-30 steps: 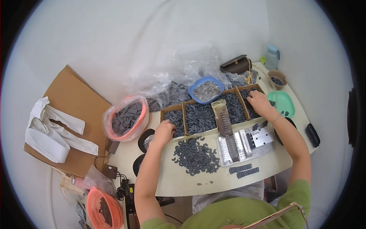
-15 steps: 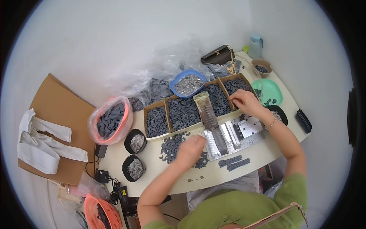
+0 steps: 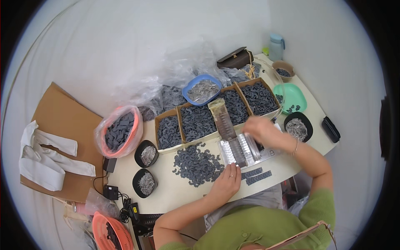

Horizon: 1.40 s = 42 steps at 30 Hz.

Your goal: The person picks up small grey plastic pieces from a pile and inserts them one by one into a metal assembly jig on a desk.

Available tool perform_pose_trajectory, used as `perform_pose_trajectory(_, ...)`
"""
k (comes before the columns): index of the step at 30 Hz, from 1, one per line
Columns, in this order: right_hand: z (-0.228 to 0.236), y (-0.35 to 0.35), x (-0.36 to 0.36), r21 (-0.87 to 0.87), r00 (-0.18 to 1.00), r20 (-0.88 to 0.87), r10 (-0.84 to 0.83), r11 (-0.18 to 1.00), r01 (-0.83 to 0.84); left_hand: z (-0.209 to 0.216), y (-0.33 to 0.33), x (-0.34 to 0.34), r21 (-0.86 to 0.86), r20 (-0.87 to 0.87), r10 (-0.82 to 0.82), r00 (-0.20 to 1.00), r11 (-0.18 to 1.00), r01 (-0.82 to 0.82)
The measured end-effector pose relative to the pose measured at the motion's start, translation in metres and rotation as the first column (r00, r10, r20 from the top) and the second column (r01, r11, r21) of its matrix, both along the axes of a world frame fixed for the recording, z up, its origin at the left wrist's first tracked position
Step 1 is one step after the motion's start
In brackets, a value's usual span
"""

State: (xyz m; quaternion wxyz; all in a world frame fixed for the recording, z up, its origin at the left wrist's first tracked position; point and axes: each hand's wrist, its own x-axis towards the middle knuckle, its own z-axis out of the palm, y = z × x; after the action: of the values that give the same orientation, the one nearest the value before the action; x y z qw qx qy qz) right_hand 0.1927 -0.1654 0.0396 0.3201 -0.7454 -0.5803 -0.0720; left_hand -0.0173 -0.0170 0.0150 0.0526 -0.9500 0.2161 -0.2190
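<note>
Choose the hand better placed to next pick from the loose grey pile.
Probably the left hand: it is beside the loose grey pile; the right hand is farther off, over the metal jig.

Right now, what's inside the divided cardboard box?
Small dark grey pieces fill the visible compartments of the divided cardboard box. They cover its floor, and what lies under the brownish ridged strip can't be seen.

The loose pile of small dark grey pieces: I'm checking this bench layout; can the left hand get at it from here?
Probably yes: the left hand is by the metal jig, close beside the loose pile, with nothing visible between them.
</note>
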Motion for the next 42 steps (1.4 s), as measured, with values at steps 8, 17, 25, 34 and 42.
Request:
perform_pose_trajectory(8,-0.029,0.012,-0.076,-0.047,0.966,0.223,0.127,0.992,-0.120,0.029,0.095,0.058,-0.463,-0.008,0.122,0.992,0.879,-0.112)
perform_pose_trajectory(17,-0.030,0.006,-0.095,-0.101,0.893,0.431,0.128,0.991,-0.093,0.027,0.144,0.117,-0.262,-0.132,0.137,0.982,0.950,-0.168)
perform_pose_trajectory(25,-0.001,0.031,0.017,-0.084,0.893,0.440,-0.099,0.985,0.150,0.028,0.142,0.126,-0.421,0.041,0.286,0.957,0.874,-0.243)
perform_pose_trajectory(34,0.001,0.040,0.036,-0.005,0.920,0.348,-0.183,0.980,0.197,0.009,0.049,0.055,-0.404,-0.003,-0.074,0.997,0.912,0.067)
perform_pose_trajectory(42,-0.003,0.023,-0.026,-0.197,0.948,-0.299,0.112,0.964,-0.176,-0.009,0.019,0.013,-0.113,0.007,-0.067,0.998,0.991,0.067)
